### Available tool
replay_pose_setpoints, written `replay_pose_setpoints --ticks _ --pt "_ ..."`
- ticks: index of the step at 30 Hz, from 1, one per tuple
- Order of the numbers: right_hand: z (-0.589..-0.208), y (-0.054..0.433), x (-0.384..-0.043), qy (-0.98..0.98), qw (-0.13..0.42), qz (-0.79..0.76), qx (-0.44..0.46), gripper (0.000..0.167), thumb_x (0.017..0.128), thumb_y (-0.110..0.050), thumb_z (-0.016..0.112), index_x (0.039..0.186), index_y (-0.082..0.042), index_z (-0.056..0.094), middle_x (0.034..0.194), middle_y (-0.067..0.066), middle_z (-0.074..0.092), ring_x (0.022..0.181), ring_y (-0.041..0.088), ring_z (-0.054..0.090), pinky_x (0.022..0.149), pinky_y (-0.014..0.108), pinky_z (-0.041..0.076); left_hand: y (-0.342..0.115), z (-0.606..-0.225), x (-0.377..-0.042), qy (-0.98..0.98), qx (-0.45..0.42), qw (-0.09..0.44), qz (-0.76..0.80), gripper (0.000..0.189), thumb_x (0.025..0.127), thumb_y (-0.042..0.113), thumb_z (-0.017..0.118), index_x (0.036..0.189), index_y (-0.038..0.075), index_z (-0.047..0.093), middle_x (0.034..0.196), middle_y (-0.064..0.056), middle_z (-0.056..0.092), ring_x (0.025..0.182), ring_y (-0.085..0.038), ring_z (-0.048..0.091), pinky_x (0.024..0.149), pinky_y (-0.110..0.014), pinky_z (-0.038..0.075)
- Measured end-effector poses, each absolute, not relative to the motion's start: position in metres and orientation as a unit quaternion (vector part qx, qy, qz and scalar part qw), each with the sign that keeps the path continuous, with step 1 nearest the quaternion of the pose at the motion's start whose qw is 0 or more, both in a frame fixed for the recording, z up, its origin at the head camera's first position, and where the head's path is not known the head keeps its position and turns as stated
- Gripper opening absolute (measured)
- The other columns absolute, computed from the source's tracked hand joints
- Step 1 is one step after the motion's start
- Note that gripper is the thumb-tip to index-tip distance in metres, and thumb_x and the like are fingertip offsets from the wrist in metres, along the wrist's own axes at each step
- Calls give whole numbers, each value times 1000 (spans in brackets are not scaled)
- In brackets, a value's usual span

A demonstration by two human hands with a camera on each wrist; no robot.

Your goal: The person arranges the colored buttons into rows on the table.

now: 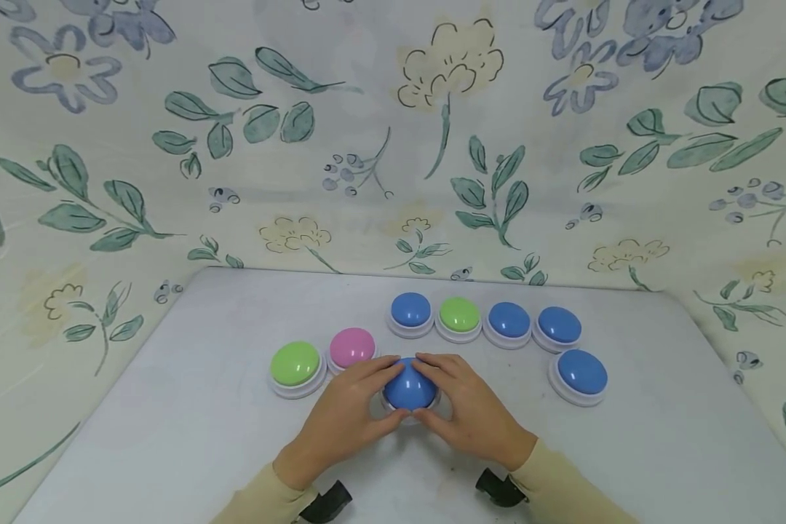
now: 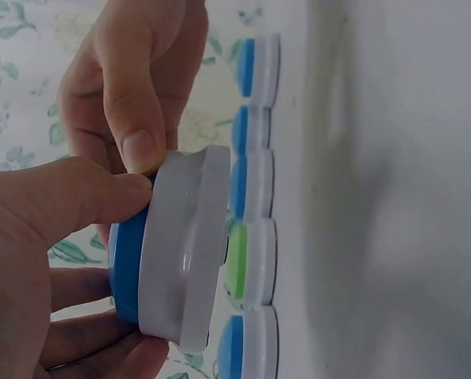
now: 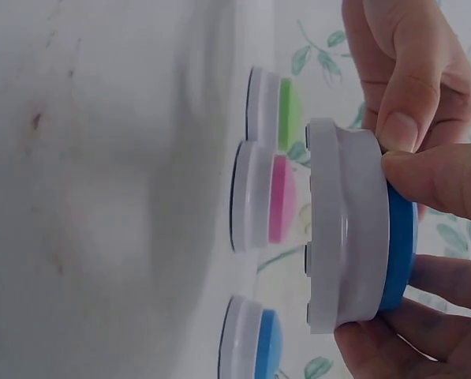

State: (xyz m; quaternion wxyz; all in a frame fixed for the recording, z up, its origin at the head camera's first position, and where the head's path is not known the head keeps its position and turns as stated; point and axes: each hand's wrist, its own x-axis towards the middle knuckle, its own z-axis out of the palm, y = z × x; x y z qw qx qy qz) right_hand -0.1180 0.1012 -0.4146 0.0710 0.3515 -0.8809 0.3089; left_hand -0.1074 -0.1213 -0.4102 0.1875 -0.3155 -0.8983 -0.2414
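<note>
Both hands hold one blue push button (image 1: 409,387) with a white base, lifted off the white table. My left hand (image 1: 343,411) grips its left side, and my right hand (image 1: 474,407) grips its right side. The thumbs meet at the near edge, while the other fingers curl around the sides and far edge. In the left wrist view the white base (image 2: 180,253) is tipped on its side by the camera angle, with the blue dome (image 2: 128,260) between the fingers. Small feet show under the base (image 3: 345,229) in the right wrist view.
Left of the hands stand a green button (image 1: 295,364) and a pink button (image 1: 352,348). Behind and to the right are a green button (image 1: 459,315) and several blue buttons, one of them (image 1: 582,372) set nearer. Flowered cloth (image 1: 367,145) rises behind the table (image 1: 190,378).
</note>
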Motion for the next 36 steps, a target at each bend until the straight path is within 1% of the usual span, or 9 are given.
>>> replay_pose_setpoints --ticks 7,12,16,22,25,30,36 --pt "-413 121 -117 -887 89 320 322 64 86 -25 82 140 -2 57 147 10 52 133 26 49 102 41 51 -100 -406 -116 -893 -330 177 -249 61 77 30 87 128 1 68 132 -13 65 118 -26 63 96 -37 55" --pt "-413 135 -117 -890 101 313 317 65 85 -25 83 140 -3 57 146 10 53 133 27 50 101 43 52 -86 -406 -121 -893 -332 170 -252 60 78 31 87 128 2 68 133 -11 65 120 -25 63 96 -34 55" --pt "-414 145 -118 -888 117 311 317 65 84 -24 83 139 -1 58 145 12 53 131 30 51 99 43 53 -77 -405 -125 -890 -337 164 -259 59 78 31 87 127 4 69 132 -10 66 119 -24 63 96 -32 55" --pt "-411 156 -122 -884 139 310 322 65 83 -22 84 137 1 58 141 18 55 129 34 53 98 46 53 -65 -401 -131 -883 -344 159 -276 58 79 29 85 127 1 68 132 -13 65 120 -25 63 97 -33 55" --pt "-410 162 -124 -885 137 310 318 64 83 -21 84 137 1 58 141 18 55 129 35 53 98 47 53 -58 -400 -134 -879 -348 158 -285 56 80 28 84 126 1 69 131 -14 65 119 -26 63 97 -34 55" --pt "-410 173 -128 -886 128 312 317 64 83 -16 83 138 2 57 142 18 55 130 38 52 99 49 52 -47 -400 -138 -884 -339 142 -289 55 82 29 83 127 2 68 132 -14 65 119 -26 63 96 -34 55" --pt "-409 186 -133 -893 88 326 298 65 84 -14 82 142 -2 54 148 17 51 135 39 48 101 49 49 -32 -400 -142 -896 -324 140 -269 55 82 30 82 127 2 68 131 -13 66 118 -25 63 97 -32 54"
